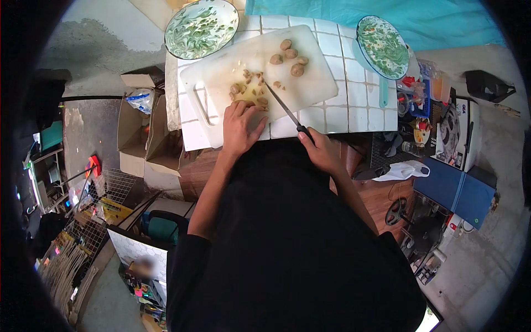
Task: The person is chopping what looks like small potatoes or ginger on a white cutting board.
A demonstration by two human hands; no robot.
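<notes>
A white plastic cutting board (298,89) lies at a slant before me. My right hand (317,145) grips the black handle of a long kitchen knife (286,107), whose blade slopes down-left across the board, its tip beside small chopped brown pieces (248,76). My left hand (244,124) rests on the board's near part, fingertips bent down beside a cut piece (262,101). Whether those fingers pinch anything is hidden. Several whole, roundish brown foods (297,69), perhaps mushrooms or small tubers, sit toward the board's far right.
The board lies on a white tiled counter (369,118). A green-and-white marbled enamel dish (202,29) stands far left, and another (382,47) far right, above a teal handle (383,93). Cardboard boxes (132,159) flank the counter's left; a blue basket (422,101) is at right.
</notes>
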